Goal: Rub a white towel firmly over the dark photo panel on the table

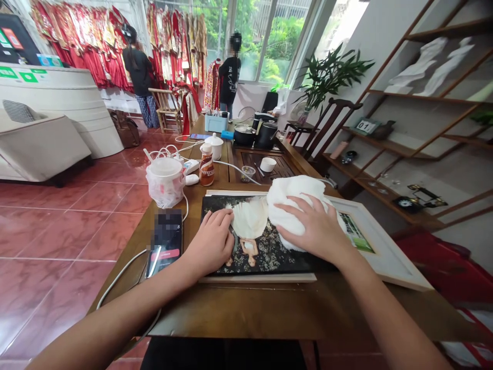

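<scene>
A: Fingers?
B: Open and flat: the left hand [211, 241] on the photo [269, 252], the right hand [308, 223] on the towel [287, 205].
A: Photo?
B: On the table [246, 303], its top half covered (lower half bare).

Here we are, riding right on the person's head, looking forward and tipped down! The left hand [208, 242] and right hand [314, 226] sit close below the lens, over the wooden table [246, 308], and the wide view runs on to the far windows [265, 41].
</scene>
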The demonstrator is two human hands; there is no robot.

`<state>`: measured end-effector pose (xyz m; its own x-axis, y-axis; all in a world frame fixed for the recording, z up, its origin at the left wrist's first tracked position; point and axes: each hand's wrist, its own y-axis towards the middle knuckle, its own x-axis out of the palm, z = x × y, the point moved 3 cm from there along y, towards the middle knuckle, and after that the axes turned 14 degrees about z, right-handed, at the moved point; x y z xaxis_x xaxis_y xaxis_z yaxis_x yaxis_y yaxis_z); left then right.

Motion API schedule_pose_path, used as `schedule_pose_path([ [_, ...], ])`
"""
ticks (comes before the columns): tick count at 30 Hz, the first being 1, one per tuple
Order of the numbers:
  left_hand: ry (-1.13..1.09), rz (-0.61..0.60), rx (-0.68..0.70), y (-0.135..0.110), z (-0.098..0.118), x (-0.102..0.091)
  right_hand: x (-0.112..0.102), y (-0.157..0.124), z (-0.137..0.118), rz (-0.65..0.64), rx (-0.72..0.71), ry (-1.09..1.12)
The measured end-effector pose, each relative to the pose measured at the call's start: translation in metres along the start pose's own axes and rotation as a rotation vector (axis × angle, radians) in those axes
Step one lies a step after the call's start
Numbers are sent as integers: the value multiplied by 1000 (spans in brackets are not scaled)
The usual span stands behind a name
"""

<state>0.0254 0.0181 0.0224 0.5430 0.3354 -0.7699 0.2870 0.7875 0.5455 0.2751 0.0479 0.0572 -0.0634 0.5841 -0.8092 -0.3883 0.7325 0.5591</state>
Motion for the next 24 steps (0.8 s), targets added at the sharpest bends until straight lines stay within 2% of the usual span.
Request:
schedule_pose_path([
  [7, -8, -3, -1, 0, -1, 0, -27, -49, -10, 45, -52, -12],
  [10, -14, -16, 18, 0, -2, 1, -34, -58, -11, 65, -54, -14],
  [13, -19, -30, 40, 1, -2, 2, -32, -52, -9, 44, -49, -10],
  [18, -11, -36, 42, 1, -1, 2, -16, -24, -8, 22, 0, 2],
  [21, -1, -26, 25, 2, 0, 2, -13, -11, -19, 46, -5, 44],
  [24, 4, -22, 16, 2, 2, 3, -18, -7, -43, 26, -46, 136],
])
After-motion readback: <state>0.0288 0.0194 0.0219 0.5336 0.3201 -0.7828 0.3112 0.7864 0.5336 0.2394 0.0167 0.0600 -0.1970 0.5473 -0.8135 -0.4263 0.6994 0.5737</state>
